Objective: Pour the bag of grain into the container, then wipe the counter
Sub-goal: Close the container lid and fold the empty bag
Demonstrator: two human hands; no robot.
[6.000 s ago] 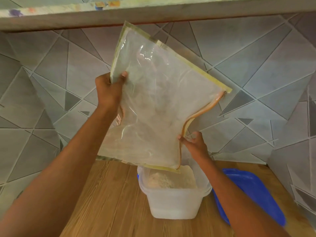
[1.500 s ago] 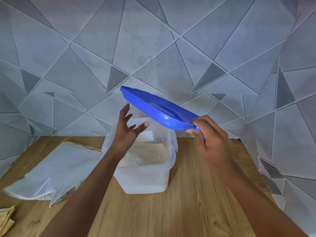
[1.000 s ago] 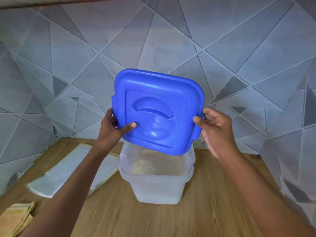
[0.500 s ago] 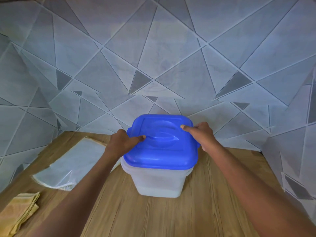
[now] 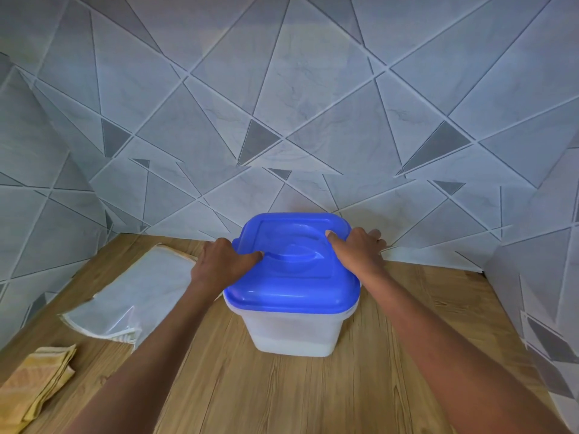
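Observation:
A translucent white container (image 5: 293, 335) stands on the wooden counter (image 5: 282, 393) near the back wall, with its blue lid (image 5: 294, 277) sitting on top. My left hand (image 5: 221, 263) grips the lid's left edge, thumb lying across the top. My right hand (image 5: 357, 250) holds the right edge the same way, fingers wrapped down the far side. The grain inside is hidden by the lid. The flat clear plastic bag (image 5: 134, 296) with yellowish edges lies on the counter to the left of the container.
A folded yellow cloth (image 5: 34, 386) lies at the counter's front left corner. Grey tiled walls (image 5: 282, 120) close the counter in at the back, left and right. Bare wood stretches in front of and to the right of the container.
The bag was laid down at the left. My right hand lifted the blue lid, both hands lowered it onto the container, and they now hold its sides.

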